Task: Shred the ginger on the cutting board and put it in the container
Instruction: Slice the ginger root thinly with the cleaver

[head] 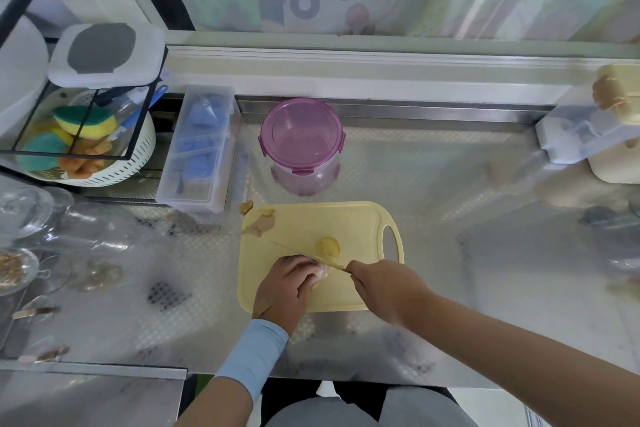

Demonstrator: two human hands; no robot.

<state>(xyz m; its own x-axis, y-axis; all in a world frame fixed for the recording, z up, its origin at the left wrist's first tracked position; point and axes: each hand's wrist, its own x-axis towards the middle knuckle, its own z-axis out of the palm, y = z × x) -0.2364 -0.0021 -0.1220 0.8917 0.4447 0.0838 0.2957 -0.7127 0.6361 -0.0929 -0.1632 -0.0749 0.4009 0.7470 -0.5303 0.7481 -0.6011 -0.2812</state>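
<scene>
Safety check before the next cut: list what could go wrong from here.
1. The knife blade lies right against the left hand pinning the ginger; a slip could nick a finger.
2. The container looks lidded, so shreds can't go in until it is opened.
3. Peels sit at the board corner, one off it; they could get swept in with the shreds.

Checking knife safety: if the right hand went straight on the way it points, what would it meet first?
Probably the ginger piece held by the left hand, just beyond the right hand, which grips the knife. Height is hard to judge from above.
</scene>
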